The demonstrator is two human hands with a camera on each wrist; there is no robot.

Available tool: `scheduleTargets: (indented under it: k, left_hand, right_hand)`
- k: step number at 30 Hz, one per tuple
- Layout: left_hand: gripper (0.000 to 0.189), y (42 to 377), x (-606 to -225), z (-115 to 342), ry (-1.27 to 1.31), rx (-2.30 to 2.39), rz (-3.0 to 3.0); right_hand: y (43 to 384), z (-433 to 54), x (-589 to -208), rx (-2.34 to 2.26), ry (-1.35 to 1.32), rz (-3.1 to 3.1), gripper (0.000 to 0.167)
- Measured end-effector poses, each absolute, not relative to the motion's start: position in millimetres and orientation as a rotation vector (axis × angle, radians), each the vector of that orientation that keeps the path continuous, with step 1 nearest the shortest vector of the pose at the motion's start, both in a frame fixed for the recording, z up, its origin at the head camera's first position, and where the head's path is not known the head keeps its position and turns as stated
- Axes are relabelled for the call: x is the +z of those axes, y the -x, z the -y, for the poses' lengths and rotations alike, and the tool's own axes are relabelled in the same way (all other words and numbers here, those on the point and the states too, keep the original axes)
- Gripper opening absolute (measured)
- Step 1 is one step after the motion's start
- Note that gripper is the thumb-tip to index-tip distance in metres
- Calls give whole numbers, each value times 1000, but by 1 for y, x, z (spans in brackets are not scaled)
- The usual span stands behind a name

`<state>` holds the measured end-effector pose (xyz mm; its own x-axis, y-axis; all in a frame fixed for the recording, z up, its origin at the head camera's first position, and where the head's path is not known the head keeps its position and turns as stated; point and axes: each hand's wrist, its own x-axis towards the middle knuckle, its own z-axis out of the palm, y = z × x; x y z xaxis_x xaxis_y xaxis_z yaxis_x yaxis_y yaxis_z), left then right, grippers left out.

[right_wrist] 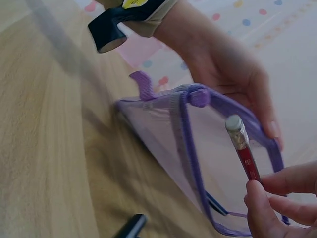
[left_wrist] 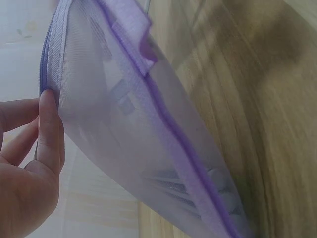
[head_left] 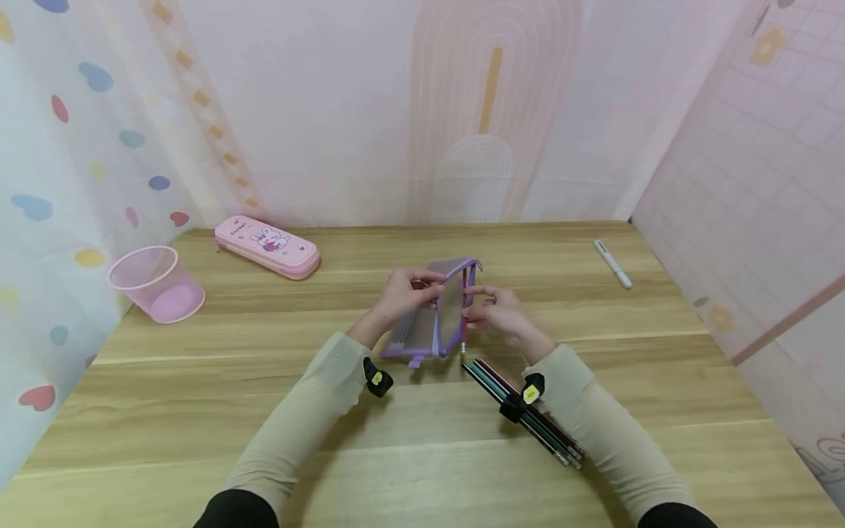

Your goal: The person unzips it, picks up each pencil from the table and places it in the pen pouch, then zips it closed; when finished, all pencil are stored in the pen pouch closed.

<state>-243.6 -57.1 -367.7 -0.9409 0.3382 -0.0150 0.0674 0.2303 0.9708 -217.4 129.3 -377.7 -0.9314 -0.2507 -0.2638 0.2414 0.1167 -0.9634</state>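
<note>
A translucent mesh zipper pouch [head_left: 417, 331] with purple trim stands propped on the table, its zipped mouth spread toward the right. My left hand [head_left: 408, 295] pinches the zipper edge [left_wrist: 52, 74] between thumb and fingers. At the mouth, my right hand [head_left: 500, 317] pinches a red pencil [right_wrist: 249, 161] with a metal ferrule and pale eraser. The eraser end faces the right wrist camera; the far end is hidden behind the fingers. Through the mesh, several pale-ended sticks [left_wrist: 225, 191] show at the bottom of the pouch in the left wrist view.
Several dark pencils [head_left: 551, 434], bound with a black band, lie below my right wrist. A pink pencil case [head_left: 267, 247] and a tilted pink translucent cup [head_left: 173, 297] are at the left. A white pen [head_left: 612, 264] lies at the far right. Patterned curtains [head_left: 330, 110] border the table.
</note>
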Motion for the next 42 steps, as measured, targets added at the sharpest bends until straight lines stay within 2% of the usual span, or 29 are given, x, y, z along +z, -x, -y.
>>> scheduleTargets:
  k: [9,18,30,38,42]
  left_hand:
    - [28,242,-368,53,-375,1747,-2293]
    - [28,242,-367,52,-371,1771,-2253]
    - [28,244,-369,59,-330,1850,-2230]
    - [28,245,-368,60,-333,1857,-2230]
    - [28,244,-367,59,-328,1849,-2218]
  right_hand:
    - [226,-112,-382,-1902,-58,-2051,47]
    - [224,-106,-383,-1816,2,-2139,43]
    - [202,-131,-371,-1577,395,-2372,33]
    - [173,-174,-373,-1131,681,-2533,11]
    - [155,-199,-380,-930,724,-2533,9]
